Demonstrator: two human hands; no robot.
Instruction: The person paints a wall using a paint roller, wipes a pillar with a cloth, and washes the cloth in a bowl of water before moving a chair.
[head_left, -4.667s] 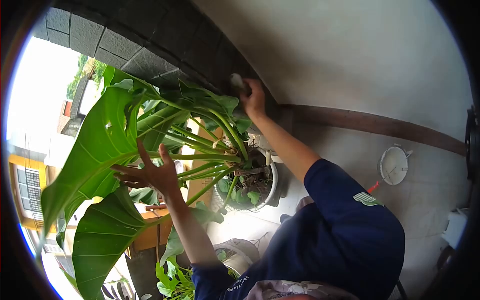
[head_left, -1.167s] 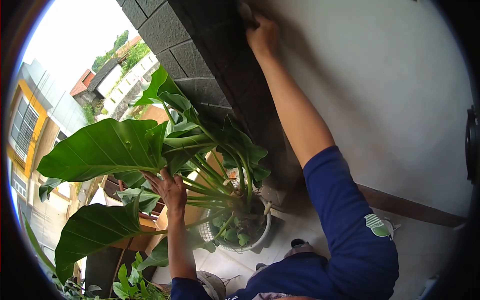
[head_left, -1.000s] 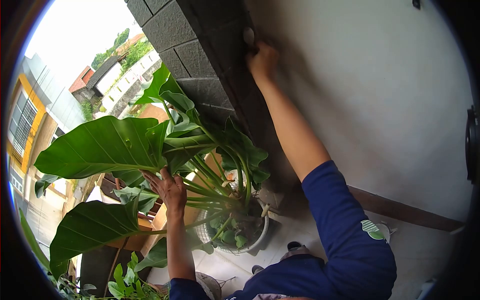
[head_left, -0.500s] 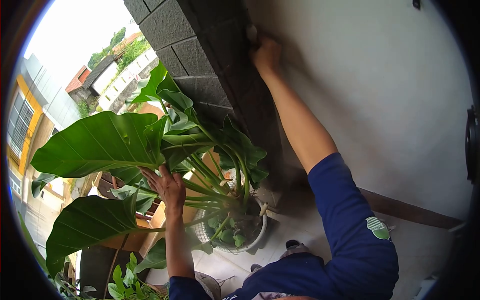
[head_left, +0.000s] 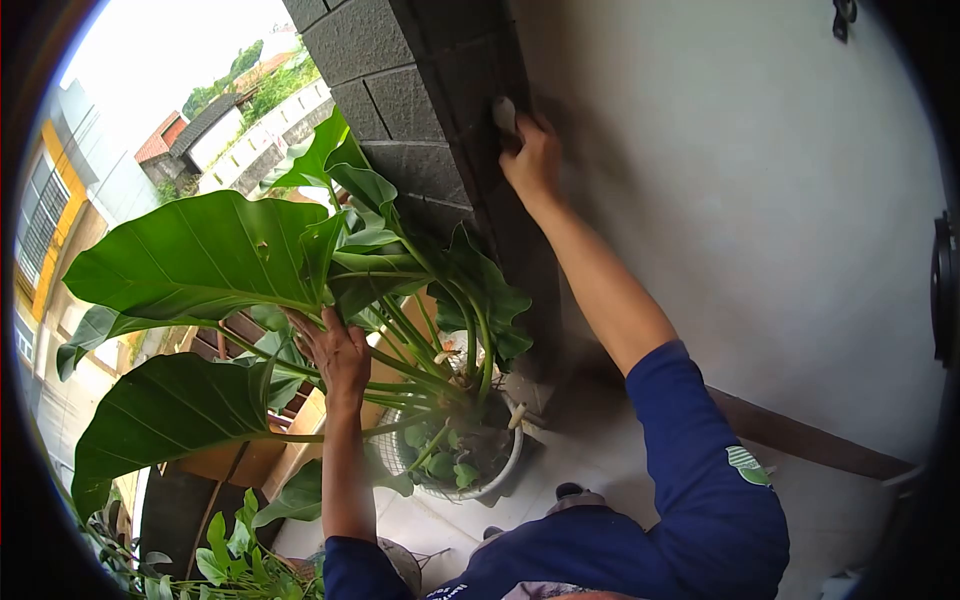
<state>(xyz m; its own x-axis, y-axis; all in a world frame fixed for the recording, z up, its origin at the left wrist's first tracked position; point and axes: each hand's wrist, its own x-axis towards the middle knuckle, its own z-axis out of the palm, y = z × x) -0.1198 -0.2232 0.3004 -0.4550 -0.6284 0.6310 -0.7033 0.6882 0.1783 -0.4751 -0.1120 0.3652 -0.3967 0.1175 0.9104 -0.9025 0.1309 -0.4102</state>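
My right hand [head_left: 534,160] is raised to the dark column and closed around a small pale, rounded object [head_left: 505,115]. The object is at the column's dark side face [head_left: 480,130]; its exact kind cannot be made out. Lower left, my left hand [head_left: 342,360] touches the base of a large green leaf [head_left: 200,255], fingers stretched out and partly hidden by it. That leaf belongs to a big plant whose stalks rise from a round pale pot [head_left: 515,455]. A second broad leaf [head_left: 170,420] hangs to the left of my left forearm.
Grey blocks [head_left: 365,60] face the column, and a white wall [head_left: 740,200] stands to its right above a brown skirting [head_left: 810,435]. Smaller leafy plants [head_left: 240,545] are at bottom left. Pale tiles [head_left: 590,450] cover the floor. Houses [head_left: 205,135] show beyond.
My right hand has come down slightly along the column with the pale object. My left hand stays at the leaf base, and the large leaf has lifted a little.
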